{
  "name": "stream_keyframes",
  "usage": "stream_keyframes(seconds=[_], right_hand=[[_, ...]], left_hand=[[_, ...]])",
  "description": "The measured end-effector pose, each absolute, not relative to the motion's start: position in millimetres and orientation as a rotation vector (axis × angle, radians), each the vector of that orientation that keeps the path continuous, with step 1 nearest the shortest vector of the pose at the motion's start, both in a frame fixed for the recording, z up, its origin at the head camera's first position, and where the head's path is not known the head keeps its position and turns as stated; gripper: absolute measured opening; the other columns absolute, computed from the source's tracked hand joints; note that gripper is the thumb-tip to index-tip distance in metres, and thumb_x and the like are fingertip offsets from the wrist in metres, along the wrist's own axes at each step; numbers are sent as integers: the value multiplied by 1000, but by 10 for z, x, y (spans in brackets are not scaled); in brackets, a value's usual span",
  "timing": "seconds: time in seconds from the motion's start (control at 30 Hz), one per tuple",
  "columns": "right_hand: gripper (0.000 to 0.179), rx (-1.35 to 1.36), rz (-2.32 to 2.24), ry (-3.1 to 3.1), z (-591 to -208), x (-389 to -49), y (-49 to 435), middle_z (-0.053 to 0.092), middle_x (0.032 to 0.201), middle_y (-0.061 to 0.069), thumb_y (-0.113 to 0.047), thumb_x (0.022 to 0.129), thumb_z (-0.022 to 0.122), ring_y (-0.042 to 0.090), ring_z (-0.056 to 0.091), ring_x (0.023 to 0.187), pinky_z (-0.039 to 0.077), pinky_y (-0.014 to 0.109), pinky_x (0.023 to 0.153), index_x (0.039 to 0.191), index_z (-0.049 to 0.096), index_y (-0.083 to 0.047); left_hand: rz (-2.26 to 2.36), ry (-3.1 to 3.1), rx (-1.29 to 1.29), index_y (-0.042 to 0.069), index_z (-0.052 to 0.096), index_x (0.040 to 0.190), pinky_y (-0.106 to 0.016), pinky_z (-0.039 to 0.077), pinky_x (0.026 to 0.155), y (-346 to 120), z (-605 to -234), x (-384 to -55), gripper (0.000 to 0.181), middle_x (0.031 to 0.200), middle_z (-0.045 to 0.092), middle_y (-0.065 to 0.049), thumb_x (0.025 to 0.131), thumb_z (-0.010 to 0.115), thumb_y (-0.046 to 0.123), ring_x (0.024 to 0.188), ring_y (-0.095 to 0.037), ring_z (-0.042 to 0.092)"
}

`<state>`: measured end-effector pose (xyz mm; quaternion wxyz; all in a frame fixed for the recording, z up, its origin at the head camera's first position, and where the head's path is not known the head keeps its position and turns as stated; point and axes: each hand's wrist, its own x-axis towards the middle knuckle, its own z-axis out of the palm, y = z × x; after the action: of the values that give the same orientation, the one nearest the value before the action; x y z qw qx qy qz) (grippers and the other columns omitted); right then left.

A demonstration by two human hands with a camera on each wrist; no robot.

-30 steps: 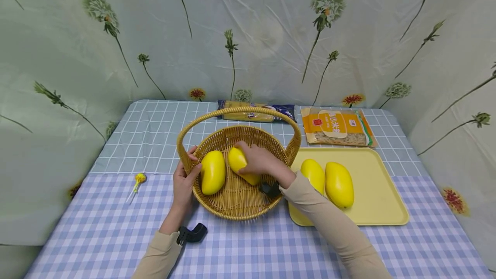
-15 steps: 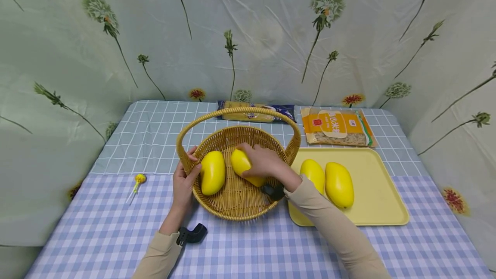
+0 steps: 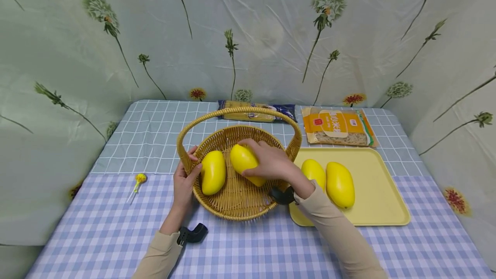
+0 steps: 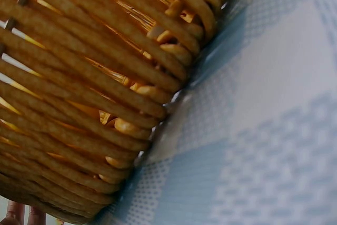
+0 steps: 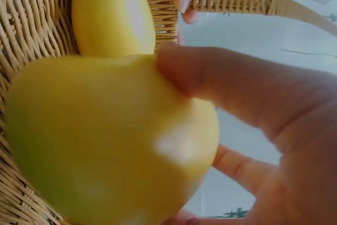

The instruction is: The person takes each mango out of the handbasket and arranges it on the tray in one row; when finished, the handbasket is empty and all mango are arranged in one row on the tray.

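Note:
A wicker basket [image 3: 240, 203] with a tall arched handle stands mid-table. My left hand [image 3: 184, 186] grips its left rim near the handle's base, thumb on the inner side. In the basket, a yellow mango [image 3: 213, 172] lies against the left wall. My right hand [image 3: 273, 160] reaches over the right rim and holds a second mango [image 5: 110, 135] between thumb and fingers. Whether this mango touches the basket floor I cannot tell. The left wrist view shows the basket's outer side [image 4: 79, 77] close up, with some fingertips at the lower left corner.
Right of the basket, a pale yellow tray [image 3: 381, 201] bears two more mangoes [image 3: 340, 184], one partly behind the right forearm. A pasta packet [image 3: 252, 115] and an orange grain bag [image 3: 339, 127] lie at the back. A lollipop [image 3: 139, 180] lies on the left.
My right hand has shifted slightly right with the mango, which looks a little higher and shows more of itself. The left hand and the basket stay where they were.

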<state>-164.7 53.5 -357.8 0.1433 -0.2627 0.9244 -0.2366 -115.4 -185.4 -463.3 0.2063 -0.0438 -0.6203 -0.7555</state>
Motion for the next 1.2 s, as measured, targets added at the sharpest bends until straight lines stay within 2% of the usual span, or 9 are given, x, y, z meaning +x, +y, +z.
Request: stream_keyframes(seconds=[0.27,0.47,0.57,0.73,0.87,1.13,1.2], right_hand=[[76,-834,-912,2686,-3558,-1537,624,53,112,4,-44,76,77,18,52,87,46,35,69,140,39,-32],[75,-927,-1077,2701,-3570,-1428,688,51,122,1,-48,78,74,16,52,95,47,36,75,142,37,-35],[75,-975,-1164,2704,-3591,-1368,722,50,124,-1,-50,79,72,15,51,97,50,36,73,143,35,-37],[75,-1024,-1323,2661,-3620,-1287,771,49,126,-3,-45,80,73,14,52,98,53,29,66,144,35,-38],[75,-1069,-1393,2633,-3630,-1237,818,48,130,-3,-39,80,75,14,53,99,53,26,67,145,36,-33],[77,-1130,-1492,2615,-3642,-1139,939,46,134,-3,-31,80,78,15,50,106,54,31,71,145,38,-28],[77,-1154,-1494,2647,-3650,-1123,973,47,134,-3,-29,79,79,15,49,110,52,34,76,145,38,-27]], left_hand=[[-2104,-1735,-112,-18,41,105,-28,27,106,-1857,-4625,-1149,22,141,40,-24,90,54,-8,132,-28,34],[-2113,-1728,-101,-19,41,105,-27,28,106,-1857,-4609,-1144,21,141,41,-23,91,53,-9,132,-28,35],[-2110,-1732,-104,-19,41,105,-27,28,105,-1857,-4602,-1140,21,141,41,-24,91,53,-8,132,-28,34],[-2107,-1731,-109,-18,42,105,-27,28,105,-1859,-4606,-1141,21,140,41,-24,91,53,-8,132,-28,34],[-2109,-1726,-105,-18,42,105,-27,28,106,-1860,-4620,-1147,21,140,41,-24,91,53,-9,132,-28,35],[-2110,-1730,-107,-17,42,105,-28,27,106,-1855,-4634,-1149,22,141,41,-23,90,54,-8,132,-27,35],[-2117,-1725,-106,-18,42,106,-28,27,106,-1853,-4637,-1149,22,141,41,-22,90,54,-8,131,-26,35]])
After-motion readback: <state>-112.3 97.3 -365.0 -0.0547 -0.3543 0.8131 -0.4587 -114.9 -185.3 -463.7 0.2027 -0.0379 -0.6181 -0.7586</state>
